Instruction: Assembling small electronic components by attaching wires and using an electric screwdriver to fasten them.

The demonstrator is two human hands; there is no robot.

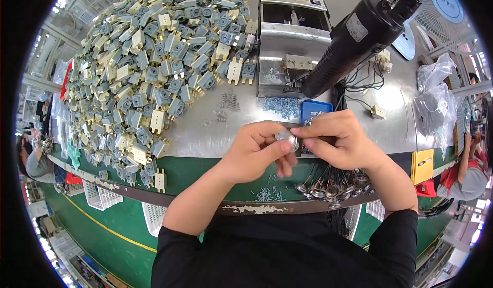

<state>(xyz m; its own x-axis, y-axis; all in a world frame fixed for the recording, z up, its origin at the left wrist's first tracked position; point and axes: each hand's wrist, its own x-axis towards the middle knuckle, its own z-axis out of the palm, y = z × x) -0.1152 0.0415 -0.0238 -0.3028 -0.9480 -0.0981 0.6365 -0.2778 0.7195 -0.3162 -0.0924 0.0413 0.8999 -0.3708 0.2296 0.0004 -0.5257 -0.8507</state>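
Note:
In front of me, above the bench edge, my left hand [264, 149] is closed round a small round silver metal part [286, 138]. The fingertips of my right hand [334, 139] are pinched together at the right side of that part. Whether they grip the part itself or something tiny is hidden. Just beyond my right hand stands a blue tray [317, 106], with blue-grey screws [282, 108] lying to its left. Below my hands, a cluster of round metal parts with dark wires [334, 192] lies along the bench edge, beside a scatter of small screws [269, 194].
A large heap of grey and cream plug-like parts [169, 57] covers the left of the bench. A metal fixture [292, 41] stands at the back centre, with a black cylindrical powered tool [354, 41] leaning over it. Small springs [229, 101] lie near the heap; a yellow box [422, 167] sits right.

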